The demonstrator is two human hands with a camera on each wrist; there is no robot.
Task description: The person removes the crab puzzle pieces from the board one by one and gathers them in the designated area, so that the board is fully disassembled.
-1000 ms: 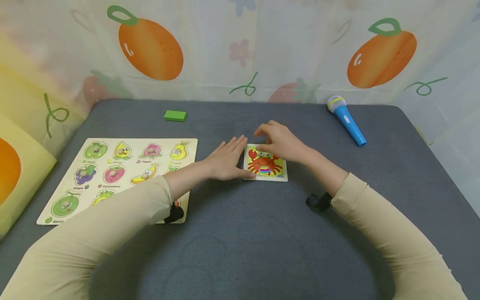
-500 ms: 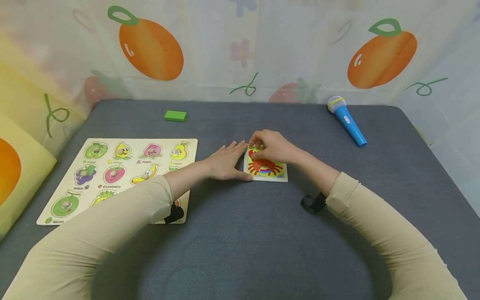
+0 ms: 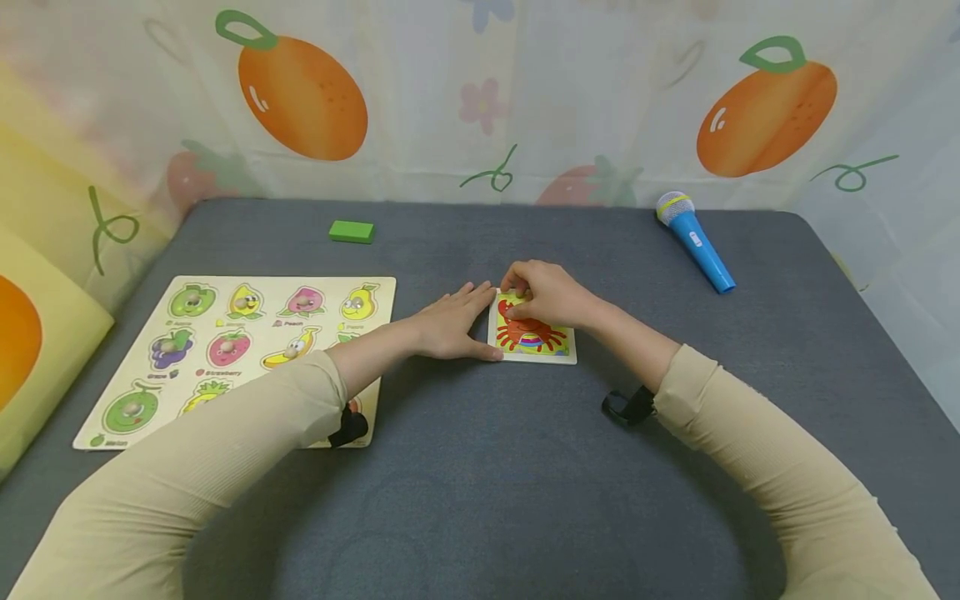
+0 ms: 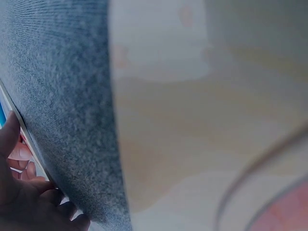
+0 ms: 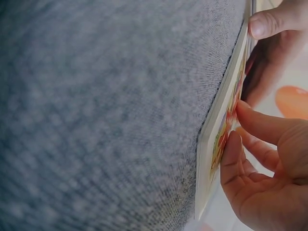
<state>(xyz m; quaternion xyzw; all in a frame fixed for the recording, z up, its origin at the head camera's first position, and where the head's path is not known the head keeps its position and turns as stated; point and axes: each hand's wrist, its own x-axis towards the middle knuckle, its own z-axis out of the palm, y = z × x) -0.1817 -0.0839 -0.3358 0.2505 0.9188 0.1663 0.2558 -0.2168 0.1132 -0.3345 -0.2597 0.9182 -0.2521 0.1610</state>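
Observation:
A small square crab puzzle [image 3: 534, 335], a red crab on yellow in a pale frame, lies flat on the table. My left hand [image 3: 450, 325] rests at its left side with fingers extended, thumb touching the lower left corner and fingertips by the upper left. Over the puzzle's upper part is my right hand [image 3: 551, 293], its bent thumb and fingers pinching at a puzzle piece near the crab's left claw. In the right wrist view the right hand's thumb and fingertips [image 5: 233, 144] meet the picture surface; the piece's edges are hidden.
A large fruit peg board [image 3: 270, 308] lies to the left, partly under the left forearm. A green block [image 3: 351, 232] sits at the back left, a blue toy microphone [image 3: 697, 242] at the back right. A black strap [image 3: 628, 407] hangs by the right cuff.
My right hand has come down and left onto the crab puzzle, and its thumb and fingers have closed together near the claw. The left hand has barely moved.

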